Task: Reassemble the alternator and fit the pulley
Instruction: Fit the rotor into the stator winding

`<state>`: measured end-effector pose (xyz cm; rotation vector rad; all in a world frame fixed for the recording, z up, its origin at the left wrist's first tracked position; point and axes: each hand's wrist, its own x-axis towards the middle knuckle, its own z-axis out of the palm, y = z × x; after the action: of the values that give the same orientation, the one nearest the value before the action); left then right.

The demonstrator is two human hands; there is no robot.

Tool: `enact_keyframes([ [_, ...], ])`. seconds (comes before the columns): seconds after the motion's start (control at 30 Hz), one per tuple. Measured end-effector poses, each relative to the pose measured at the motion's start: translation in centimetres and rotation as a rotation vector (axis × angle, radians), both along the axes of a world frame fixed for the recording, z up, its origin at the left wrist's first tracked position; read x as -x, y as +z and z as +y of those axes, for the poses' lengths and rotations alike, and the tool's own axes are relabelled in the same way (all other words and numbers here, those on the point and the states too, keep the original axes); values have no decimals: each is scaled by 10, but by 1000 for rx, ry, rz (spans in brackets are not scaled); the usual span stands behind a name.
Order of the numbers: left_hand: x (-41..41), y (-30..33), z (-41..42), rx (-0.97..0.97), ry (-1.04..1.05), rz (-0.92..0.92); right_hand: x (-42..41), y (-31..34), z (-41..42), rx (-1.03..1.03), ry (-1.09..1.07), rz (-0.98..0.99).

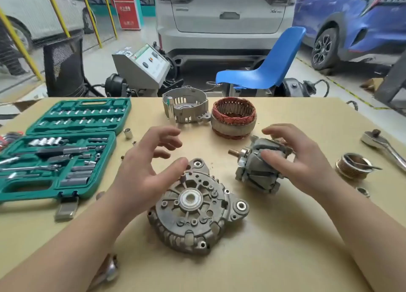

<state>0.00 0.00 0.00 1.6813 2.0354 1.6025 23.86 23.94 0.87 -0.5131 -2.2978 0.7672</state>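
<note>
Now my right hand (292,159) grips the rotor (259,166); left hand (149,166) fingers hang open. Next, seat it into the housing (195,212) at seven o'clock.

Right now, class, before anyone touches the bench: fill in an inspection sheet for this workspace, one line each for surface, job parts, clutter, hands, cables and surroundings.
Surface: tan bench top, bare in front.
Job parts: end cover lies flat near centre; rotor on its side; copper-wound ring and second housing stand at the back; pulley far right.
Clutter: open green socket case, loose socket, ratchet.
Hands: left hand open above the end cover; right hand grips the rotor.
Cables: black lead behind the bench.
Surroundings: blue chair, grey test unit, parked cars.
</note>
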Motion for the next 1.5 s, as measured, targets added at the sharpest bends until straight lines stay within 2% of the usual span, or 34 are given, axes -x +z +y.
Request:
enact_keyframes([
  [0.07,2,-3,8,73,22,68,1,1,0,-20,18,-42],
  [0.13,2,-7,19,168,2,43,1,1,-1,0,27,-86],
  [0.23,5,0,34,125,34,-53,-1,0,0,8,23,-88],
  [0.3,4,9,36,121,45,-30,-3,0,1,47,34,-91],
  [0.4,-14,21,21,253,-21,91,-5,2,-1,89,52,-112],
  [0.53,-50,13,-13,437,-14,397,-6,4,-2,110,88,-122],
  [0.67,-64,-1,-21,719,44,496,-8,5,-1,137,136,-170],
  [0.73,-63,-5,-14,789,47,490,-8,5,0,172,163,-189],
  [1.03,-32,5,34,823,-4,537,-6,-3,7,257,146,-78],
  [1.27,-15,8,29,839,-108,562,-3,-13,11,258,81,13],
  [1.5,-24,4,27,848,-37,508,1,-16,7,227,98,42],
])
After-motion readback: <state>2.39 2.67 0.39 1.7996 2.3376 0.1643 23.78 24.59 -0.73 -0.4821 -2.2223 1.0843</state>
